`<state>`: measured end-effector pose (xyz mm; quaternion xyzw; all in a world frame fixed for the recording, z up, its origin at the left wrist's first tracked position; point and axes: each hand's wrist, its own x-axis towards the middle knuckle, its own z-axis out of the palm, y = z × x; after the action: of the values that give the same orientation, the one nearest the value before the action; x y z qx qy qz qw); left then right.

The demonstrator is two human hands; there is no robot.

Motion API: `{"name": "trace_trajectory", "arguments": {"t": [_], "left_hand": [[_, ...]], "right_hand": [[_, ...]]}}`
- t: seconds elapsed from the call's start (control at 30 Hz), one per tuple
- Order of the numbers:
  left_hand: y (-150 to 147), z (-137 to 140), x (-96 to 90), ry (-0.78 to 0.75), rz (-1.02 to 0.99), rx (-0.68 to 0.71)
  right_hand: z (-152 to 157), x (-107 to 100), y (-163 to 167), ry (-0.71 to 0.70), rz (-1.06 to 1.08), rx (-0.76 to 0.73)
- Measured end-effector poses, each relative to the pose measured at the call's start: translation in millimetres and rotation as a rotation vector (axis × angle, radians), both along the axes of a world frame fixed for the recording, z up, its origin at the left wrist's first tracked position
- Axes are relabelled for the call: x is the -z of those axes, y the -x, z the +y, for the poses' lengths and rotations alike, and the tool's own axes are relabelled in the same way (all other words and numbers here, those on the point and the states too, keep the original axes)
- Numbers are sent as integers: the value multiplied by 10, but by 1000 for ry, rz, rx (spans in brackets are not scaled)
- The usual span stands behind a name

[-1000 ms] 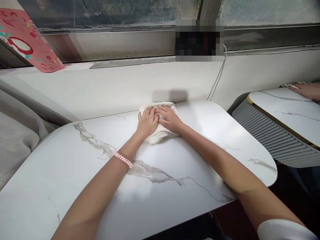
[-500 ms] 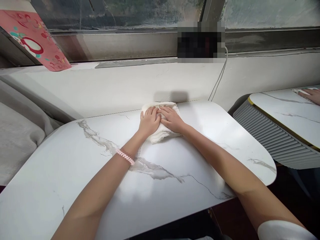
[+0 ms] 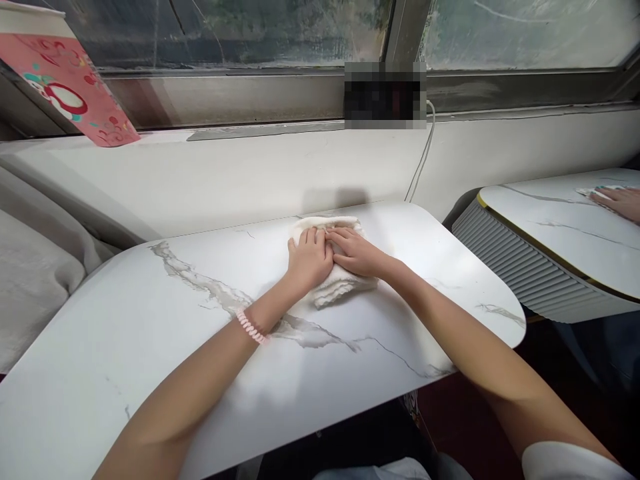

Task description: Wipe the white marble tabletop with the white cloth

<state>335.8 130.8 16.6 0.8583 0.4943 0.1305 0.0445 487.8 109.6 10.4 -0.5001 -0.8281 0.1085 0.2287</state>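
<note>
A folded white cloth (image 3: 340, 287) lies on the white marble-patterned table (image 3: 240, 407), near the edge by the wall. My left hand (image 3: 310, 257) presses down on it with flat fingers and the thumb out to the side. Beside it, touching, my right hand (image 3: 357, 252) also rests palm-down on the cloth, its fingers stretched toward the left hand. Both palms hide the middle of the cloth. A pink coiled band (image 3: 250, 327) circles my left wrist.
On the windowsill stand a pink paper cup (image 3: 85, 87) and a pixelated dark object (image 3: 385, 97) with a white cable (image 3: 420, 160). Grey fabric (image 3: 40, 267) is at left. At right, another person's hand (image 3: 620, 200) rests on a cloth on a second table (image 3: 565, 207).
My hands and the cloth have slid a little toward me and to the right across the table. The view has shifted slightly. The other person's hand also appears farther left.
</note>
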Motion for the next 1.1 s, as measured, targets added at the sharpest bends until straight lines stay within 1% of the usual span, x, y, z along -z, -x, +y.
{"name": "trace_trajectory", "arguments": {"t": [0.17, 0.27, 0.4, 0.5, 0.6, 0.73, 0.83, 0.93, 1.1], "left_hand": [[-131, -321, -5, -7, 1, 105], [-209, -565, -8, 54, 7, 199], [-264, -856, -16, 126, -6, 363], [-267, -972, -22, 163, -33, 460], [-265, -997, -12, 165, -86, 492], [-284, -929, 28, 123, -131, 484], [-319, -795, 51, 95, -116, 465], [-377, -578, 63, 94, -88, 429], [-555, -140, 75, 125, -41, 357]], "right_hand": [[-491, -75, -92, -5, -8, 61], [-842, -54, -182, -9, -14, 111], [-1308, -17, -340, 0, 26, 167], [-1560, -19, -454, 44, 46, 229], [-1658, -32, -514, 99, 35, 280], [-1561, -25, -496, 143, -21, 324], [-1356, 12, -503, 91, -47, 317], [-1061, 63, -589, 29, -24, 282], [-471, 128, -792, -46, 59, 237]]}}
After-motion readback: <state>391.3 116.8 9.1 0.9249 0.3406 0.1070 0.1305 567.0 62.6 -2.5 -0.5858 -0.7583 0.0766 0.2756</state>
